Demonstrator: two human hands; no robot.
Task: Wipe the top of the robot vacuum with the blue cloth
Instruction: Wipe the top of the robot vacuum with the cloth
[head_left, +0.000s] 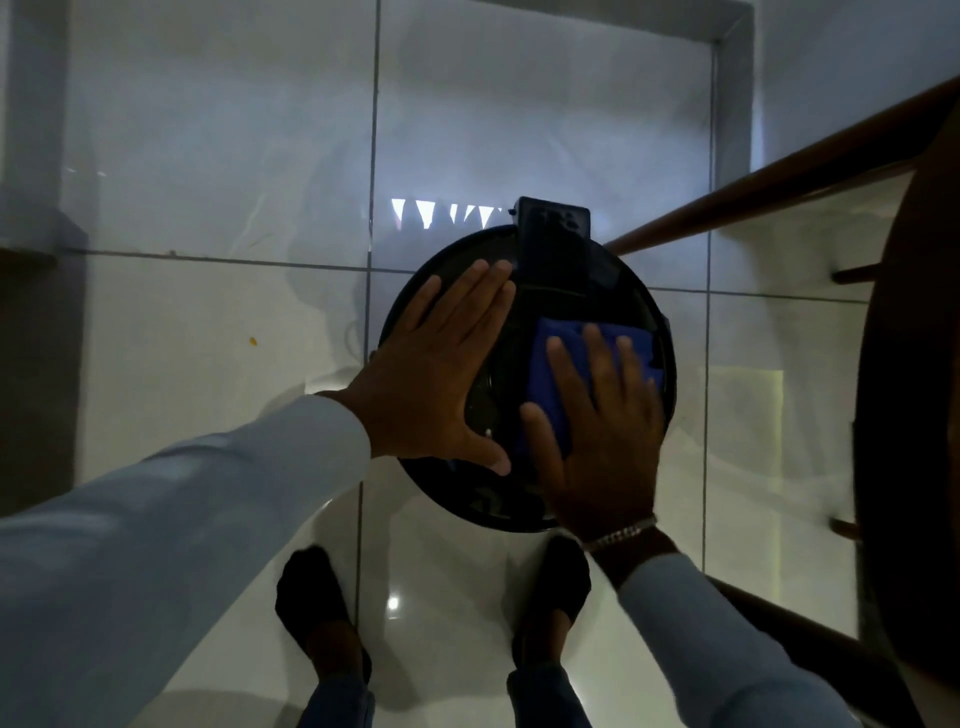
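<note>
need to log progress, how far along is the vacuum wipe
Done: the blue cloth is folded and on the robot vacuum. In hand: right hand presses it flat on the right side; left hand steadies the left. Left: the area under the left hand.

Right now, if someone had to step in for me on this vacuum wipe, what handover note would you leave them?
Left hand: flat, fingers spread, pressed on the left half of the robot vacuum, steadying it. No grip on anything.
Right hand: palm down on the folded blue cloth, pressing it onto the right half of the lid.
The vacuum sits on the tiled floor, beside a wooden chair.
Done: cloth is on the top, in wiping position. How much is already wiped cannot be told.
Left: wipe the remaining top, including the area under the left hand and around the raised black block at the far edge.
</note>
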